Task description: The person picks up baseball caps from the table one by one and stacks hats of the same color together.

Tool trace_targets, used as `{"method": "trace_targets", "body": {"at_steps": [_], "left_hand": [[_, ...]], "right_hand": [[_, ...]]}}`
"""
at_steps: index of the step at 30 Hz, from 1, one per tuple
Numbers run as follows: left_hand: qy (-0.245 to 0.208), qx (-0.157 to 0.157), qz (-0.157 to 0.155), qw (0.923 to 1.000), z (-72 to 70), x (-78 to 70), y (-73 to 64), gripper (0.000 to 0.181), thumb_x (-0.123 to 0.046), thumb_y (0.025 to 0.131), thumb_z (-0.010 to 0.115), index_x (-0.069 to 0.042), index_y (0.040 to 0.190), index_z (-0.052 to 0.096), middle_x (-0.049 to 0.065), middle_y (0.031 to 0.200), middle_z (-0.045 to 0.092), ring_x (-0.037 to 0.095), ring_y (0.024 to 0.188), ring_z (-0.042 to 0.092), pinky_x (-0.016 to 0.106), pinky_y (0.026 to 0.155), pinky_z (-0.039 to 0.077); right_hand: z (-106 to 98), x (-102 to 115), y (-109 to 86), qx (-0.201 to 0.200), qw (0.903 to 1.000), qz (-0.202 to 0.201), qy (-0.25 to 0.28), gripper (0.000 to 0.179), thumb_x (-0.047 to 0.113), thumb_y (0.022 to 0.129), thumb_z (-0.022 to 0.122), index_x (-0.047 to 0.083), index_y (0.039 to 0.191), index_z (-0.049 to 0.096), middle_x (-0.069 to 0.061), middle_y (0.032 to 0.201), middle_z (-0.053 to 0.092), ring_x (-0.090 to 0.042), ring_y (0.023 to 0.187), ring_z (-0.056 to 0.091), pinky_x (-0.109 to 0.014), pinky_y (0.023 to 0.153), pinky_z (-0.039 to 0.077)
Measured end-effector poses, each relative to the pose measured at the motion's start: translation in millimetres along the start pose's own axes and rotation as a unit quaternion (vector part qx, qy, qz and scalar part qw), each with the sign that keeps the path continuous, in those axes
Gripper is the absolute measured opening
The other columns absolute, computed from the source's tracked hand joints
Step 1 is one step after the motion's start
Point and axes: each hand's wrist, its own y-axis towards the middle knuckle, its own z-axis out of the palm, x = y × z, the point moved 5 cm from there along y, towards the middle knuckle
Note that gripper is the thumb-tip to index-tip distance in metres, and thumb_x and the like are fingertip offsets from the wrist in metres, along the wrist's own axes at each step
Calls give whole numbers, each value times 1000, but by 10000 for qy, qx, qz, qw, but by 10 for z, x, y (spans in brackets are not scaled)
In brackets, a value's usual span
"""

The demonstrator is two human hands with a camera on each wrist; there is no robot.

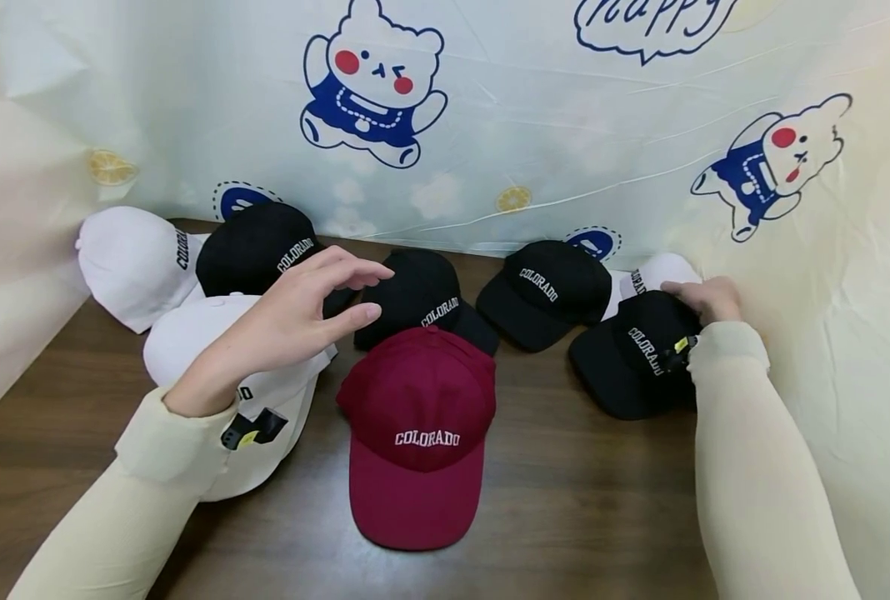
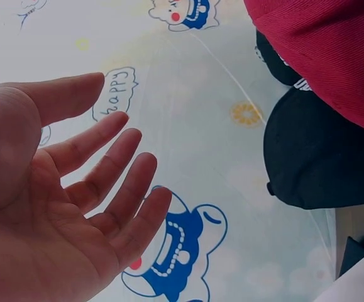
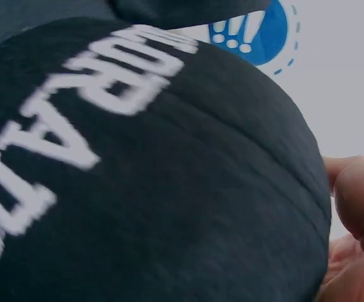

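Observation:
My right hand [image 1: 710, 298] holds the back of a black cap [image 1: 643, 350] at the far right, its white COLORADO lettering facing front. In the right wrist view this cap [image 3: 194, 170] fills most of the picture and hides part of the hand [image 3: 358, 214]. My left hand [image 1: 302, 304] is in the air over the caps on the left, fingers spread and nothing in them; its palm [image 2: 56, 233] shows in the left wrist view. Below and right of it lies a maroon cap [image 1: 422, 408], brim toward me. Behind that sits a black cap [image 1: 411, 287].
Two white caps [image 1: 133, 258] and a black cap [image 1: 253, 242] crowd the left side. Another black cap [image 1: 557, 283] stands by the back, with a white cap [image 1: 666, 271] beyond my right hand. A printed cloth [image 1: 490, 100] encloses the wooden table [image 1: 565, 500].

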Motion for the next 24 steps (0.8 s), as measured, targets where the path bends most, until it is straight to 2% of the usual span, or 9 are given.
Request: {"method": "trace_targets", "body": {"at_steps": [2,5,7,9,11,14,18,21,24], "left_hand": [[0,1,2,10000,-12,4,-4,41,-20,103,73,-17,143,65,5,132,64,22,122,60,49,100,50],[-27,27,4,10000,-13,10,5,40,-21,103,72,-16,143,65,5,132,64,24,121,60,49,100,50],[-35,34,-5,10000,-14,10,9,40,-21,103,72,-16,143,65,5,132,64,25,120,61,48,99,50],[-40,31,-25,10000,-20,8,11,41,-21,103,73,-16,143,65,5,132,64,25,120,61,48,99,50],[-20,18,-51,10000,-19,13,9,41,-21,102,73,-17,143,65,4,132,64,24,119,61,47,99,51],[-24,1,-73,10000,-27,26,3,41,-20,103,73,-16,143,65,4,132,64,24,119,61,48,99,51],[-10,-47,-55,10000,-43,40,-6,40,-20,103,72,-16,143,66,5,131,65,23,119,60,48,98,50],[1,-78,-27,10000,-53,39,-9,39,-19,104,71,-17,142,66,5,131,65,23,118,61,48,97,50],[11,-107,12,9999,-58,42,-6,39,-19,104,71,-17,142,66,6,130,65,23,117,61,47,96,50]], "right_hand": [[-30,10,9,-36,9987,-59,508,57,38,98,75,-12,119,57,-4,87,61,-21,83,58,-28,71,50],[-81,16,21,-100,9928,-133,1185,35,29,97,78,3,111,60,11,62,57,-6,60,57,-25,55,50],[-110,27,27,-150,9892,-206,1444,44,27,98,77,1,129,59,10,77,60,-2,62,57,-21,57,52],[-130,59,28,-277,9864,-281,1598,64,25,98,76,-1,149,49,0,104,60,-2,74,59,-18,66,56],[-151,94,33,-490,9853,-371,1597,79,23,98,75,1,162,35,-9,131,53,-4,96,60,-16,81,56],[-181,178,34,-854,9810,-564,1648,82,17,99,73,3,166,28,-17,160,39,-17,130,52,-22,105,50],[-258,310,14,-1397,9762,-950,1360,77,17,100,69,2,164,29,-20,168,33,-28,150,36,-34,122,37],[-331,390,-20,-1772,9730,-1077,1013,73,23,100,68,4,162,35,-19,163,39,-29,147,38,-38,123,34],[-401,454,-60,-1962,9701,-1057,957,71,26,100,69,11,162,39,-15,161,44,-26,144,41,-38,122,35]]}}
